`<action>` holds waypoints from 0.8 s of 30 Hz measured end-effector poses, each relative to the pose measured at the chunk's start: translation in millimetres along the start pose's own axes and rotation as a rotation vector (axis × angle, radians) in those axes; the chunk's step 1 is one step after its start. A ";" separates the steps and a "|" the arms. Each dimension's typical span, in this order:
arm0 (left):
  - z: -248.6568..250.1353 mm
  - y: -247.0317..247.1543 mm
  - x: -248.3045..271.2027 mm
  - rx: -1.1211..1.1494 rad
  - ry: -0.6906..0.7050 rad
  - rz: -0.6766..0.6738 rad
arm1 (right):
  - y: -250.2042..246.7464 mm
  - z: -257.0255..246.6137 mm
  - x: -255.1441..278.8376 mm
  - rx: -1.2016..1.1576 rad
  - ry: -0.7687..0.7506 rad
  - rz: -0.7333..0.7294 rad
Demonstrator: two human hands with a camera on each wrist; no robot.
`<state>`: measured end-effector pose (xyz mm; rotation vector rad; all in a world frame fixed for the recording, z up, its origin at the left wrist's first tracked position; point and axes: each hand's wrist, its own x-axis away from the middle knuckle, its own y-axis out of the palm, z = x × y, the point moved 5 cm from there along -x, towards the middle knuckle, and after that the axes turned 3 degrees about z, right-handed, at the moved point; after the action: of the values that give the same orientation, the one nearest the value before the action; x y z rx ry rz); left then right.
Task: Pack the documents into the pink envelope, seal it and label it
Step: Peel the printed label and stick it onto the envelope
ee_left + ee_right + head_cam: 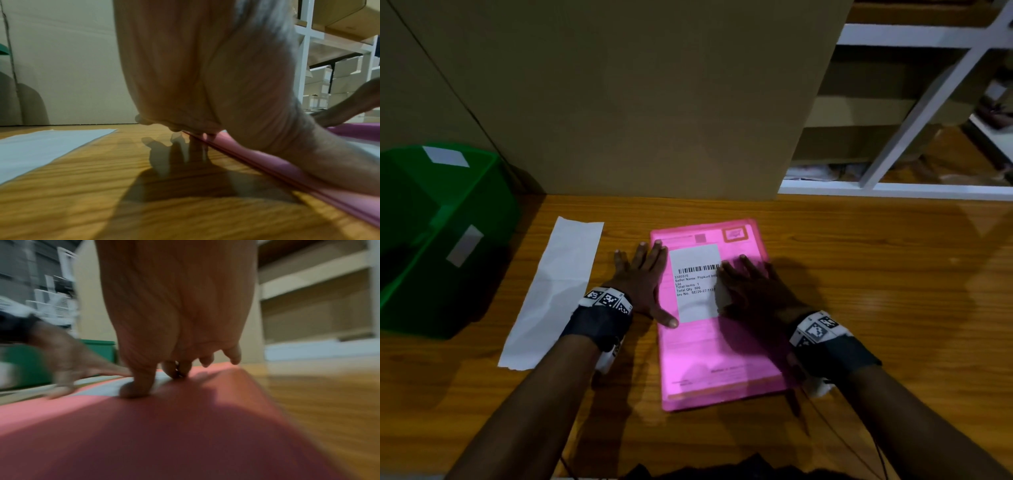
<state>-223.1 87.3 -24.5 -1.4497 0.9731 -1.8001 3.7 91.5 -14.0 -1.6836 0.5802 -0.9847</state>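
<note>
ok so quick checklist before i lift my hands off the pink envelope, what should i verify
1. Label on the pink envelope: ok, it sits on the upper half, barcode and print readable.
2. Label pressed flat: cannot tell, the right hand covers its right edge.
3. Left hand: ok, flat and open along the envelope's left edge, thumb by the label's lower corner.
4. Envelope sealed: cannot tell, no flap edge shows clearly.
5. Envelope lying flat on the wooden table: ok.
6. White backing strip: ok, lying left of the envelope, apart from it.
</note>
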 end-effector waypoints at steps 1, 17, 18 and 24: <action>-0.1 0.0 0.2 -0.002 0.003 0.007 | 3.4 -5.9 0.5 0.046 0.002 -0.002; -3.5 -0.3 0.2 -0.037 0.017 0.070 | 18.1 -65.8 25.7 0.090 -0.271 -0.026; -3.2 -1.0 0.4 -0.038 0.021 0.073 | 17.3 -64.4 20.6 0.078 -0.265 -0.036; -1.8 -2.6 3.8 -0.076 0.031 0.085 | -3.6 -60.6 -11.8 0.080 -0.217 -0.103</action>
<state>-225.7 85.8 -20.7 -1.4082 1.1126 -1.7462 -53.6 69.2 -7.9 -1.7351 0.3101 -0.8708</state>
